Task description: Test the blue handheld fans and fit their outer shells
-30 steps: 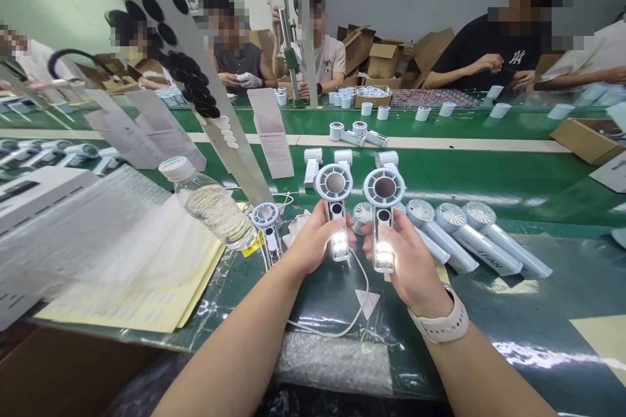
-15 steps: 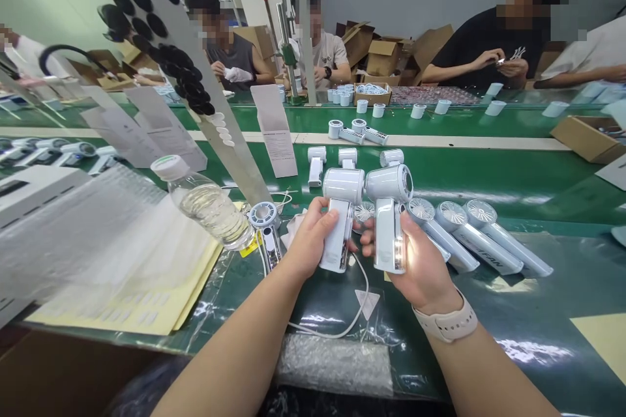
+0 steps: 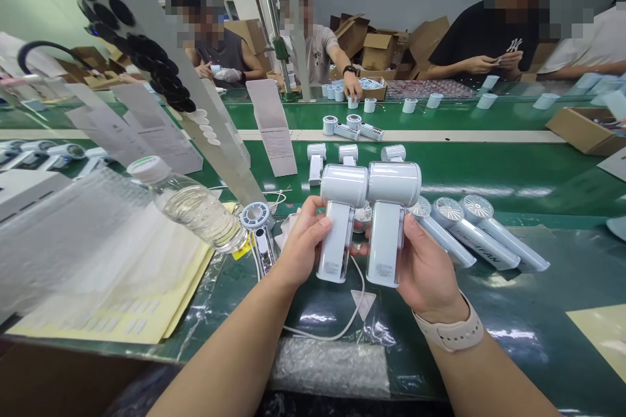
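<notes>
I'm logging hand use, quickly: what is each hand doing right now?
Left hand: closed around a light-blue handheld fan.
Right hand: closed around a second fan.

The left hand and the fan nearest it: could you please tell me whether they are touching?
Touching; the head view shows the left hand wrapped around the fan, its thumb lying over the edge.
</notes>
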`<state>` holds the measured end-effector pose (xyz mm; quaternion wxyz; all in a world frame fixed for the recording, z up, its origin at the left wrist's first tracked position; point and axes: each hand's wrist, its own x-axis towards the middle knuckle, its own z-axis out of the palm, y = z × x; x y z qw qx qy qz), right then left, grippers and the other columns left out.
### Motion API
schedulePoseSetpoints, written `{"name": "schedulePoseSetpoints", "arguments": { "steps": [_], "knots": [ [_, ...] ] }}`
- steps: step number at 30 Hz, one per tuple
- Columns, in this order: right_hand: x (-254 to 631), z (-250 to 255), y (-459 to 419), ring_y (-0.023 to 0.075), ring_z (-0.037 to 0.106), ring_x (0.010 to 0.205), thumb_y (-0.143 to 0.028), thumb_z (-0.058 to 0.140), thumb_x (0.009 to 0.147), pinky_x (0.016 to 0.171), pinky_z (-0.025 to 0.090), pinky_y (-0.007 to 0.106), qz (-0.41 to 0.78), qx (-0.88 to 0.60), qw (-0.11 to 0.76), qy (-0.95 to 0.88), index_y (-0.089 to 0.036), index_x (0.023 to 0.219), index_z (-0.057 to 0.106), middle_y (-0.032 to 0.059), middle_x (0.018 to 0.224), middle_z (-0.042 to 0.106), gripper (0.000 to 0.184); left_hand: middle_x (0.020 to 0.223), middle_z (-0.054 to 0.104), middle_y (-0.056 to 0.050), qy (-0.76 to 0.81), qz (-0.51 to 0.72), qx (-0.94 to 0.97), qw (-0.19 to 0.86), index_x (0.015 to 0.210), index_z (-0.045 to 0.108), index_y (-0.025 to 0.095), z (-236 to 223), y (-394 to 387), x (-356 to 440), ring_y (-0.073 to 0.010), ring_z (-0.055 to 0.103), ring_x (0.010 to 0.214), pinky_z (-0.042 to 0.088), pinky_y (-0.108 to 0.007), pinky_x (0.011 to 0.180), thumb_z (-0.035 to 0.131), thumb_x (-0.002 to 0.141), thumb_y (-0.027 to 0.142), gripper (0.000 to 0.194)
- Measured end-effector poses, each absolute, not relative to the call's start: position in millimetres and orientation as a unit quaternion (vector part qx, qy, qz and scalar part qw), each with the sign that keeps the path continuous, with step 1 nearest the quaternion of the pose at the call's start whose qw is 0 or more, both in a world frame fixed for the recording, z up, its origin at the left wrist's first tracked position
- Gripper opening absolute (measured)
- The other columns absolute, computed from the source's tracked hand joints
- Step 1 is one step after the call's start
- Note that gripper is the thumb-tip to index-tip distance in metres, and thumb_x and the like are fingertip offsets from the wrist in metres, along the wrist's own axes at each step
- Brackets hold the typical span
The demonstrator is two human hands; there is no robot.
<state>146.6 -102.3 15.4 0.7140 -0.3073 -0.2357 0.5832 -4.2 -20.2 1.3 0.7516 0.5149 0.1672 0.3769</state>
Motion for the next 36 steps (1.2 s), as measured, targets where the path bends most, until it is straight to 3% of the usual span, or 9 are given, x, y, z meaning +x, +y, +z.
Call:
{"name": "schedulePoseSetpoints", "arguments": {
  "steps": [6, 12, 19, 22, 28, 32, 36],
  "knots": [
    [146.3, 16.6, -103.6, 0.0237, 0.075, 0.082, -0.050, 0.075, 0.082, 0.069, 0.066, 0.036, 0.580, -0.298, 0.720, -0.236, -0.023, 0.096, 0.077, 0.0047, 0.087, 0.078, 0.031, 0.096, 0.075, -0.007, 0.165, 0.373, 0.521, 0.750, 0.107, 0.039, 0.024, 2.3, -20.0, -3.3, -0.0233, 0.074, 0.068, 0.060, -0.036, 0.063, 0.063, 0.087, 0.045, 0.037],
    [145.3, 16.5, -103.8, 0.0280, 0.073, 0.096, -0.051, 0.077, 0.079, 0.073, 0.066, 0.040, 0.570, -0.320, 0.723, -0.223, -0.022, 0.101, 0.075, 0.0065, 0.096, 0.078, 0.036, 0.092, 0.073, -0.004, 0.161, 0.371, 0.514, 0.757, 0.109, 0.040, 0.025, 2.1, -18.4, -2.7, -0.0226, 0.074, 0.067, 0.058, -0.032, 0.058, 0.066, 0.086, 0.045, 0.040],
    [145.5, 19.5, -103.8, 0.0244, 0.075, 0.079, -0.054, 0.074, 0.080, 0.068, 0.065, 0.037, 0.571, -0.325, 0.715, -0.241, -0.022, 0.082, 0.072, 0.0082, 0.096, 0.079, 0.032, 0.091, 0.073, -0.003, 0.169, 0.370, 0.506, 0.760, 0.109, 0.040, 0.025, 6.5, -20.7, -0.9, -0.0238, 0.074, 0.071, 0.060, -0.038, 0.065, 0.070, 0.082, 0.046, 0.046],
    [145.6, 18.5, -104.4, 0.0250, 0.074, 0.081, -0.053, 0.073, 0.082, 0.070, 0.064, 0.039, 0.563, -0.331, 0.717, -0.241, -0.022, 0.080, 0.069, 0.0082, 0.097, 0.079, 0.031, 0.093, 0.074, -0.005, 0.176, 0.372, 0.497, 0.764, 0.109, 0.042, 0.025, 8.1, -22.2, 0.1, -0.0255, 0.074, 0.073, 0.061, -0.040, 0.066, 0.071, 0.081, 0.045, 0.045],
    [145.4, 18.8, -104.7, 0.0292, 0.073, 0.094, -0.053, 0.073, 0.082, 0.071, 0.064, 0.042, 0.550, -0.337, 0.723, -0.247, -0.023, 0.099, 0.072, 0.0084, 0.102, 0.077, 0.034, 0.095, 0.074, -0.005, 0.176, 0.368, 0.505, 0.761, 0.107, 0.045, 0.024, 7.9, -21.4, 0.0, -0.0249, 0.074, 0.074, 0.060, -0.039, 0.068, 0.072, 0.081, 0.047, 0.044],
    [145.1, 18.7, -106.1, 0.0272, 0.073, 0.085, -0.052, 0.075, 0.081, 0.070, 0.063, 0.043, 0.532, -0.350, 0.727, -0.256, -0.024, 0.101, 0.072, 0.0072, 0.096, 0.078, 0.034, 0.095, 0.073, -0.006, 0.185, 0.364, 0.512, 0.755, 0.109, 0.044, 0.024, 5.8, -21.0, -0.4, -0.0252, 0.074, 0.076, 0.061, -0.041, 0.070, 0.069, 0.083, 0.048, 0.043],
    [145.3, 16.2, -106.1, 0.0257, 0.071, 0.088, -0.048, 0.082, 0.075, 0.084, 0.059, 0.045, 0.486, -0.375, 0.746, -0.259, -0.025, 0.099, 0.072, 0.0047, 0.093, 0.076, 0.034, 0.097, 0.073, -0.007, 0.195, 0.359, 0.505, 0.761, 0.108, 0.046, 0.023, 3.8, -21.4, 0.4, -0.0251, 0.073, 0.079, 0.061, -0.040, 0.069, 0.069, 0.083, 0.047, 0.042]
  ]
}}
